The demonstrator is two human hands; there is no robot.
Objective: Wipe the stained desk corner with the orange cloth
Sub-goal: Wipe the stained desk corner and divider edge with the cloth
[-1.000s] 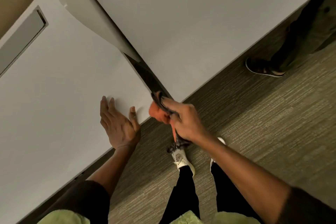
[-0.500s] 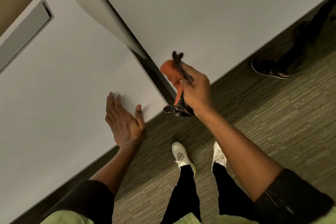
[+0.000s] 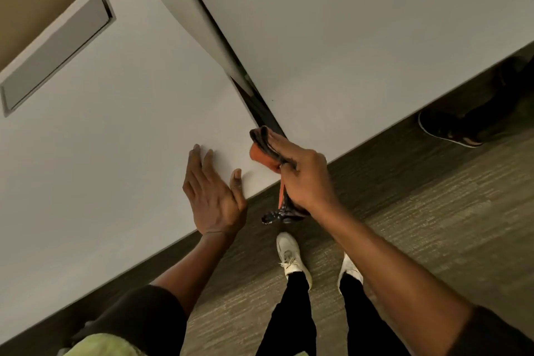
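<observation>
One desk corner governs: my right hand, fist closed on the orange cloth, presses there. My left hand, open flat, empty, lies just left of it.

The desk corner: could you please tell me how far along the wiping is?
Done: the right hand has the orange cloth bunched in its grip. In hand: the cloth presses on the desk corner, with the left hand flat beside it. Left: I can't make out any stain, so I can't tell how much remains.
</observation>
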